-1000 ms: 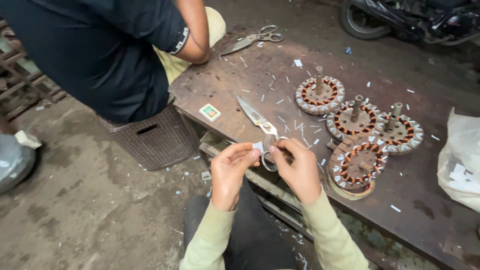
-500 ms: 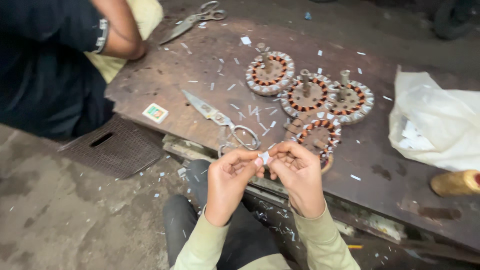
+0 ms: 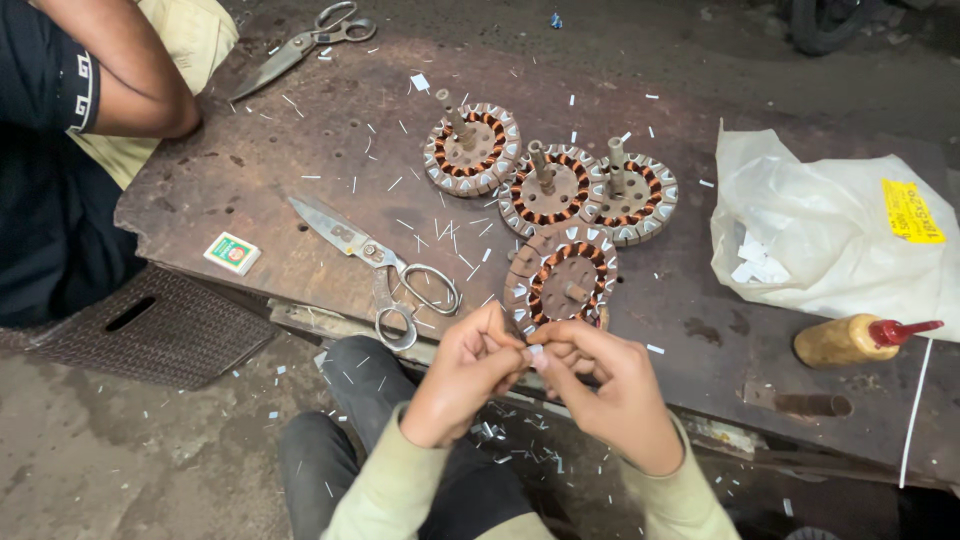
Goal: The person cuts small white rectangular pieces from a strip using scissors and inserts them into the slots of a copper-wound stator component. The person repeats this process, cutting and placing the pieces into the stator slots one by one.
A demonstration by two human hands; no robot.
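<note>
My left hand and my right hand meet at the near edge of a rusty metal table. Both pinch a small white paper strip between the fingertips. Just beyond them lies a round stator with copper windings, leaning over the table's edge. Three more stators stand behind it in a row. A pair of large scissors lies on the table to the left of my hands.
A white plastic bag with paper pieces lies at the right, a brown glue bottle with a red tip in front of it. Another person sits at the left on a crate. A second pair of scissors and a small matchbox lie on the table.
The view has dropped closer to the table and shifted right. My hands stay together on the white strip, now lower against the table's near edge.
</note>
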